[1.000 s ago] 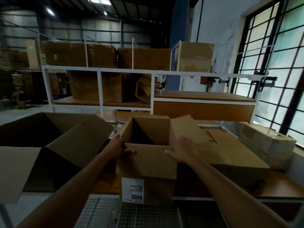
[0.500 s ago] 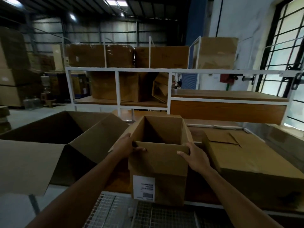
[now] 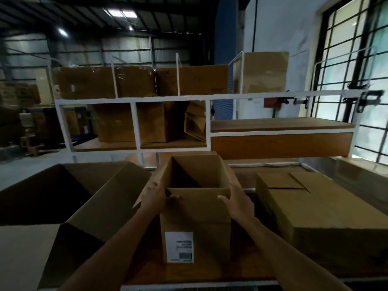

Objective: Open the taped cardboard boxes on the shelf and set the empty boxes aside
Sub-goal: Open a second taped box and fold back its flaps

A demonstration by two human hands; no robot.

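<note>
A small open cardboard box (image 3: pixel 195 213) with a white label on its front stands upright in front of me on the wooden shelf (image 3: pixel 147 267). It looks empty inside. My left hand (image 3: pixel 154 196) grips its left top corner, thumb on the front face. My right hand (image 3: pixel 237 199) grips the right top corner the same way. To the right lies a closed flat box (image 3: pixel 327 215) with interlocked flaps. A large open box (image 3: pixel 88 198) with spread flaps stands to the left.
A white metal rack (image 3: pixel 134 100) behind holds several closed and plastic-wrapped cardboard boxes (image 3: pixel 100 80) on two levels. A wooden shelf board (image 3: pixel 279 123) sits at mid right. Barred windows (image 3: pixel 357 70) fill the right side. Wire mesh shows below the shelf's front edge.
Both hands moved closer onto the small box's top corners. Its right flap, spread outward a second ago, now stands folded against the side. The box sits more centred in view.
</note>
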